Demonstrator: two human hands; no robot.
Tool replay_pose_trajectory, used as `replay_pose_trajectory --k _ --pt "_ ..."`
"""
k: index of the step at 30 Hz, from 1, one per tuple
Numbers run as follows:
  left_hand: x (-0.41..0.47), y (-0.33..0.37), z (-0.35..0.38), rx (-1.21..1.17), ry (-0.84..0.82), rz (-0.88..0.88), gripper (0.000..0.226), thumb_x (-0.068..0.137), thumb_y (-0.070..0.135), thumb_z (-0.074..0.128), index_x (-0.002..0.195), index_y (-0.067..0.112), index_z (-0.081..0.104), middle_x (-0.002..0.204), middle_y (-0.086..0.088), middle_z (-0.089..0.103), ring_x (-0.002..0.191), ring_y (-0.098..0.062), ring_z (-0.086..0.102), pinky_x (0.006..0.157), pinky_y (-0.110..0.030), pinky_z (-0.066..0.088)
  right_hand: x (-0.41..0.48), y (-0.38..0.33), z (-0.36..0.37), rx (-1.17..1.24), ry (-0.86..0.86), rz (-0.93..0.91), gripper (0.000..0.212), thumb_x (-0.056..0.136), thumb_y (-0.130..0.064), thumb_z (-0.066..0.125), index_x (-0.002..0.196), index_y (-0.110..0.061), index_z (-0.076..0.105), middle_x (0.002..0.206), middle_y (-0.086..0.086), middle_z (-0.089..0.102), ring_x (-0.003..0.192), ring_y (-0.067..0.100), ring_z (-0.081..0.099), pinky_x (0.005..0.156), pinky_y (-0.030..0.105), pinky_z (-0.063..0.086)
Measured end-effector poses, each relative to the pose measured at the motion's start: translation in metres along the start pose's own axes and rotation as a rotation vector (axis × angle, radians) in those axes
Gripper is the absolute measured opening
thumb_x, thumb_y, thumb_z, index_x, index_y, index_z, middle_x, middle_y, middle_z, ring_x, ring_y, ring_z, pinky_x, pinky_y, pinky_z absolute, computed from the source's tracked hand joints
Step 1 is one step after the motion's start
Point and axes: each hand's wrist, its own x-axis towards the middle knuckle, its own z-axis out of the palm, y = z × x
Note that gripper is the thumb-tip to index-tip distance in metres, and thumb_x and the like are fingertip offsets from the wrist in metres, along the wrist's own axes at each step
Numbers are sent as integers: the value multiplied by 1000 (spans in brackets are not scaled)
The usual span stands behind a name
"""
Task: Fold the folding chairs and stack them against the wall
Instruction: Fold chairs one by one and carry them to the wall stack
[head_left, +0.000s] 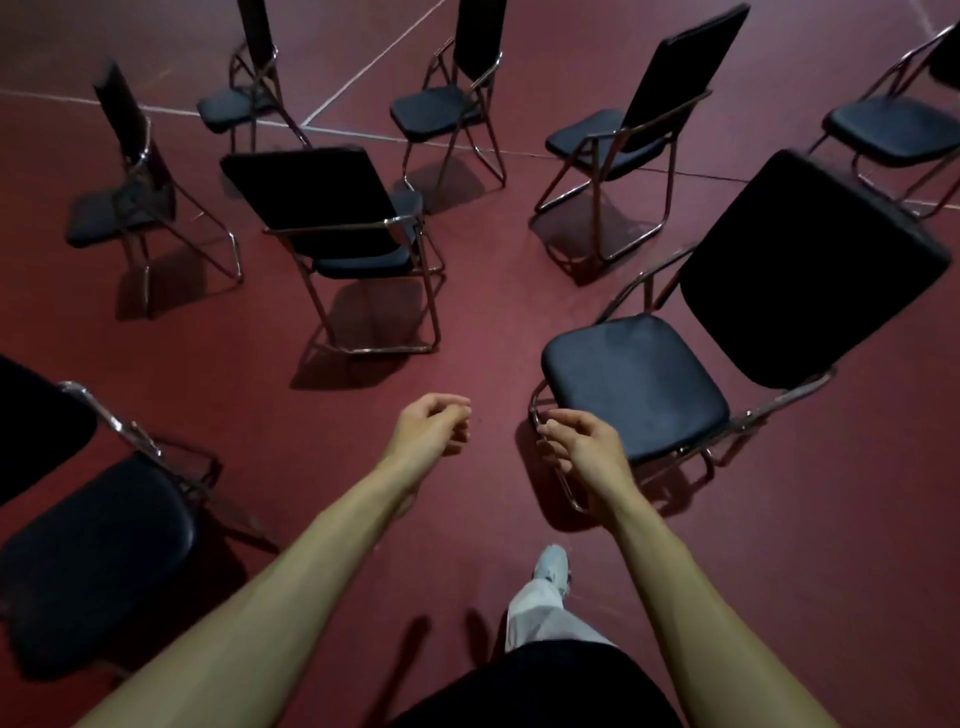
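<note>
L hand (431, 428) and R hand (584, 452) are both out in front of me, apart from each other, fingers loosely curled, nothing held in either. R hand hangs just beside the front corner of the nearest chair (636, 387), at my 1 o'clock. Can't tell if my fingertips touch its chrome frame. That chair stands unfolded w/ its seat toward me and its black backrest on the far side.

L hand is over bare red floor (483, 332).

At 8 o'clock, close by me, is a second chair (98, 551), unfolded, partly cut off by the frame edge. At 11 o'clock is a third chair (337, 208), unfolded, its backrest toward me.

Further out are five more chairs, all unfolded & well apart:
- 10 o'clock: chair (119, 208)
- approx. 11: chair (234, 104)
- 12: chair (436, 111)
- 1: chair (608, 140)
- 2: chair (893, 130)

White lines (363, 65) cross the floor among the far ones. Below my arms, at 6 o'clock, my pale shoe (553, 569) is on the floor.
</note>
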Motion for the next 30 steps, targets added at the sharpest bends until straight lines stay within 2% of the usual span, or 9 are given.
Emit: replay_pose_trajectory --k 4,9,13,16,20,25,30 --pt "76 56 24 137 -36 39 12 94 7 56 90 16 63 76 -2 60 66 -12 57 61 -20 45 73 -48 1 6 4 -1 24 91 -7 59 114 -2 61 94 11 65 72 12 61 66 24 49" --pt "155 119 63 119 -43 96 10 95 9 57 93 16 64 76 -1 61 73 -14 59 67 -23 48 147 -109 -12 -10 71 -54 22 90 -6 60 112 -2 62 82 4 62 69 12 60 72 32 53" --pt "204 146 83 51 -96 64 12 95 8 55 89 15 63 75 -3 59 74 -18 60 70 -29 49 188 -137 -12 -11 104 -53 20 90 -7 60 110 -5 63 91 8 66 74 12 63 70 25 51" --pt "246 168 90 36 -133 73 11 94 10 56 89 16 63 76 -4 59 73 -19 60 72 -31 49 219 -155 2 -29 111 -28 22 90 -8 60 111 -5 63 89 6 65 72 11 61 65 21 48" --pt "311 193 81 4 -162 108 10 94 9 56 90 15 63 76 -3 59 72 -16 59 71 -29 48 271 -185 35 -40 131 -56 22 91 -8 59 113 -7 61 92 6 65 75 11 62 65 18 48" --pt "412 217 40 -35 -160 96 12 94 8 55 89 16 63 77 -4 60 73 -17 58 71 -29 48 355 -230 93 -26 193 -74 25 91 -7 58 117 -4 59 96 11 64 75 14 61 72 25 49" --pt "499 254 11 -8 -236 110 14 94 7 56 87 18 62 76 -2 59 73 -15 58 68 -24 48 424 -271 143 42 275 -82 23 92 -7 58 114 -7 59 99 12 65 76 14 63 72 25 50"
